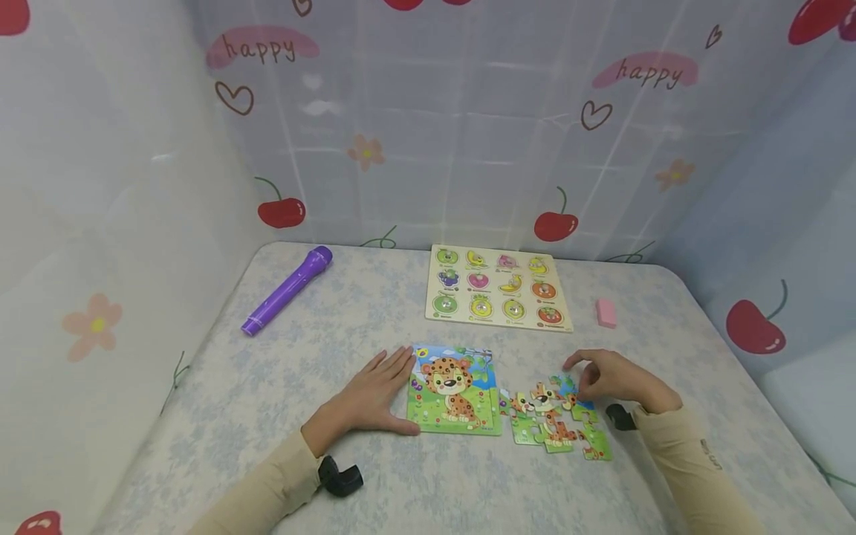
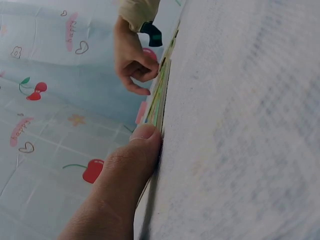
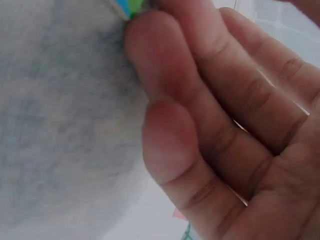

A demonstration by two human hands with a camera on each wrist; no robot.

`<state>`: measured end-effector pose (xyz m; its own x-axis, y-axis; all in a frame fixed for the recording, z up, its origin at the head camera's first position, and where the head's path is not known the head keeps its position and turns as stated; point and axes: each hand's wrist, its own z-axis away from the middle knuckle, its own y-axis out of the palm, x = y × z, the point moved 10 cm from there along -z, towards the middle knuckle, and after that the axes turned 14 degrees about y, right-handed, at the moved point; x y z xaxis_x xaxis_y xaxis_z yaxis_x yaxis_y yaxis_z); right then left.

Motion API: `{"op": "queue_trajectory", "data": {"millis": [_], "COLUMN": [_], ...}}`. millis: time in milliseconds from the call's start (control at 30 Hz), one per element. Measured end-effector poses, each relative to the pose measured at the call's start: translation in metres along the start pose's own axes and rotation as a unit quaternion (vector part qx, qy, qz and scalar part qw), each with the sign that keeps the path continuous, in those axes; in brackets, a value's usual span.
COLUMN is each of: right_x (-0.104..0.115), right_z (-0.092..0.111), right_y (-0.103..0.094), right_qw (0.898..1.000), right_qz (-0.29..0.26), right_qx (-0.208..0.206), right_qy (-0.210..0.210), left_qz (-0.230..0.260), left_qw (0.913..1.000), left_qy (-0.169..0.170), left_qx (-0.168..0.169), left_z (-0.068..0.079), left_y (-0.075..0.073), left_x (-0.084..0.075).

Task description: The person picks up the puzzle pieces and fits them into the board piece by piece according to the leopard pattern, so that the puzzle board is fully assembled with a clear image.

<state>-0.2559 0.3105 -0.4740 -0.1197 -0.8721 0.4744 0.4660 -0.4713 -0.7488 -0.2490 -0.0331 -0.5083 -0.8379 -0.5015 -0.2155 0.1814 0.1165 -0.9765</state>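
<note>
A square leopard picture board (image 1: 455, 394) lies on the table in the head view. My left hand (image 1: 376, 394) rests flat at its left side, fingertips at the upper left corner and thumb at the lower left. In the left wrist view the thumb (image 2: 135, 155) lies along the board's edge. Right of the board, several leopard jigsaw pieces (image 1: 558, 431) lie in a loose, partly joined cluster. At their upper right edge is my right hand (image 1: 615, 379), its fingers bent downward. Its fingertips (image 3: 155, 40) reach a blue-and-green corner of a piece in the right wrist view, not gripping it.
Behind the pieces lies a fruit peg board (image 1: 498, 288). A small pink block (image 1: 605, 313) sits at the right, and a purple toy microphone (image 1: 287, 291) at the far left. Patterned curtains (image 1: 428, 148) stand round the table's back and sides.
</note>
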Motion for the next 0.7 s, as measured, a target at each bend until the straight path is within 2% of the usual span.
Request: {"op": "queue_trajectory", "data": {"millis": [200,367,700], "right_x": [0.011,0.015,0.018], "right_z": [-0.003,-0.006,-0.006], "right_y": [0.0,0.007,0.007], "right_qw": [0.999,0.999,0.998], "right_qz": [0.021,0.032,0.04], "right_qx": [-0.029,-0.024,-0.037], "right_qy": [-0.009,-0.008,-0.008], "left_qz": [0.003,0.0,0.002], "left_qw": [1.0,1.0,1.0], "left_qy": [-0.002,-0.002,0.0], "left_qx": [0.001,0.006,0.002], "left_z": [0.0,-0.001,0.0], "left_y": [-0.001,-0.001,-0.001], "left_x": [0.001,-0.001,-0.001]}}
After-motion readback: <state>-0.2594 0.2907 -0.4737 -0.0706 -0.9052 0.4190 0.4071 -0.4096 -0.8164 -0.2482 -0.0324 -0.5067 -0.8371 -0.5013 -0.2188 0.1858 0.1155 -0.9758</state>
